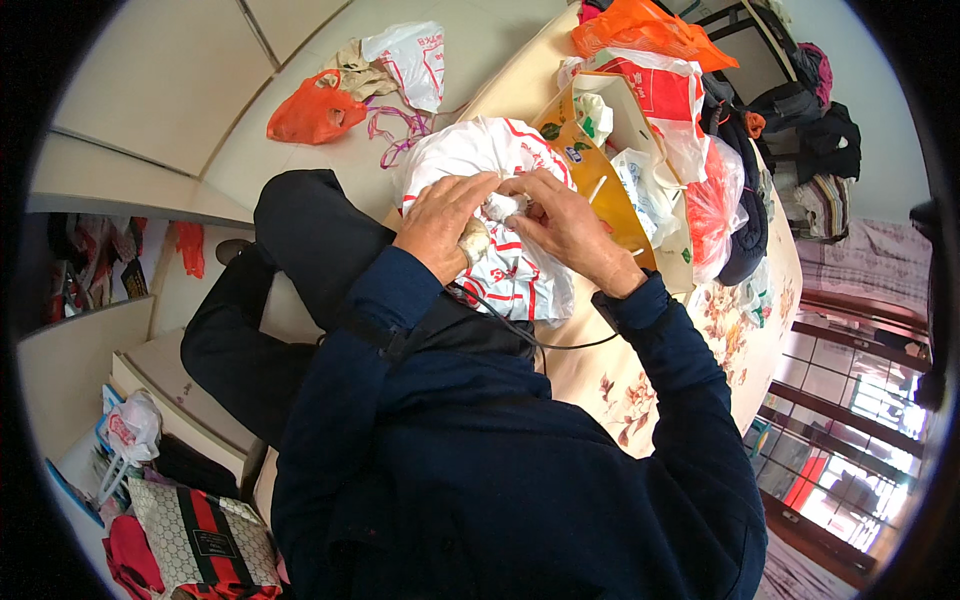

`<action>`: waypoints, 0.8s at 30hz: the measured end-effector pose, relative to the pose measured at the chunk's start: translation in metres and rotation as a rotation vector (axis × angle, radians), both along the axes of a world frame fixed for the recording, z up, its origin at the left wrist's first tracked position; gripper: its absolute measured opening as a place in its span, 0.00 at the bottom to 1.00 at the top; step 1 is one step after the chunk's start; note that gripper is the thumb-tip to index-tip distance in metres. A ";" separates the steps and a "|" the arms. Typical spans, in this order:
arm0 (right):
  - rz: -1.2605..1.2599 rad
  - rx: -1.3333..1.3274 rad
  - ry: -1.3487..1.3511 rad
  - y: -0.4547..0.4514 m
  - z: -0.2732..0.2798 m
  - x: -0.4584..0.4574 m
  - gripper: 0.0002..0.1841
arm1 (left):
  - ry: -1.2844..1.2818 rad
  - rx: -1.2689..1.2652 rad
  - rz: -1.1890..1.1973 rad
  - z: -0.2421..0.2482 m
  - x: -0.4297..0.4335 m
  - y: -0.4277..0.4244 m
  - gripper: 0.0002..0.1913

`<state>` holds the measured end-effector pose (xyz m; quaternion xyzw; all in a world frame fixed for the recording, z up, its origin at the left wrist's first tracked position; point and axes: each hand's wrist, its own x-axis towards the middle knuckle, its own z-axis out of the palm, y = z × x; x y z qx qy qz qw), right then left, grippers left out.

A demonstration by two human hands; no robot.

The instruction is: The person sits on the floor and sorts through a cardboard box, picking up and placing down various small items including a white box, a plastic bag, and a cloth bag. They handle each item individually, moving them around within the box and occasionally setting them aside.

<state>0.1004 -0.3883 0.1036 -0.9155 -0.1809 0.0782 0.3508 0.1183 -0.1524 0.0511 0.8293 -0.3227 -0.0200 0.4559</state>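
Note:
A full white plastic bag with red print rests by my lap at the bed's edge. Over its gathered, twisted top both hands meet. My left hand lies at the left of that bunch, fingers bent towards it; a pale, rounded thing shows under its palm, too little seen to name. My right hand pinches the bunched plastic between thumb and fingers from the right. The left fingertips are partly hidden behind the knuckles, so their hold is unclear.
Right of the bag stands a yellow cardboard box with crumpled plastic bags in it. Beyond are a red-and-white bag and an orange bag. An orange bag and purple string lie on the floor. A black cable crosses before me.

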 end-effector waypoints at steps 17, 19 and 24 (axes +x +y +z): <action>0.263 -0.261 0.024 -0.002 0.004 0.025 0.14 | 0.053 -0.004 -0.018 -0.001 -0.003 -0.001 0.39; 0.280 -0.317 0.085 -0.002 0.007 0.026 0.14 | 0.049 -0.002 -0.040 -0.002 -0.004 0.000 0.40; 0.331 -0.194 0.171 -0.010 0.017 0.022 0.17 | 0.047 0.033 -0.065 -0.004 -0.004 0.001 0.40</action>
